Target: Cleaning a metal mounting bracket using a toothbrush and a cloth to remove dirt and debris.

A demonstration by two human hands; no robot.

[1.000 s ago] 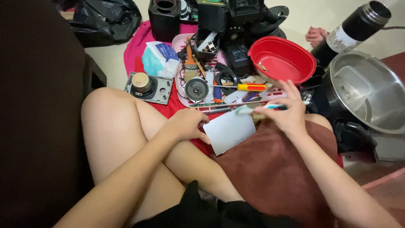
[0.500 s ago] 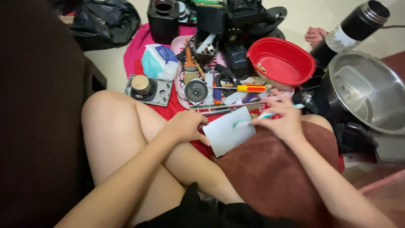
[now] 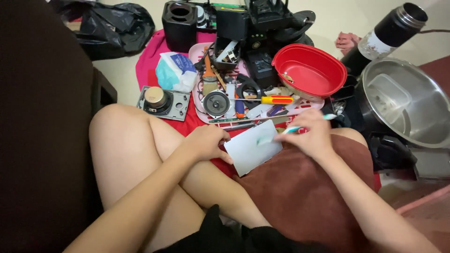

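Observation:
My left hand (image 3: 206, 143) grips the left edge of a pale grey rectangular plate (image 3: 251, 148) resting over my lap. My right hand (image 3: 308, 134) holds a toothbrush (image 3: 300, 128) with a white and teal handle, its bristle end pressed on the plate's upper right part. A brown cloth (image 3: 304, 192) covers my right leg under the plate. My bare left knee (image 3: 122, 136) rises at the left.
A pink tray (image 3: 199, 100) ahead holds a round speaker (image 3: 216, 103), a yellow-handled screwdriver (image 3: 269, 100) and several small parts. A red oval bowl (image 3: 309, 70), a steel pot (image 3: 405, 100), a black flask (image 3: 389, 33), a speaker panel (image 3: 163, 102), a tissue pack (image 3: 176, 71) and a black bag (image 3: 112, 28) surround it.
My right hand has drawn the toothbrush leftward and down onto the plate. The left hand keeps its hold on the plate's edge.

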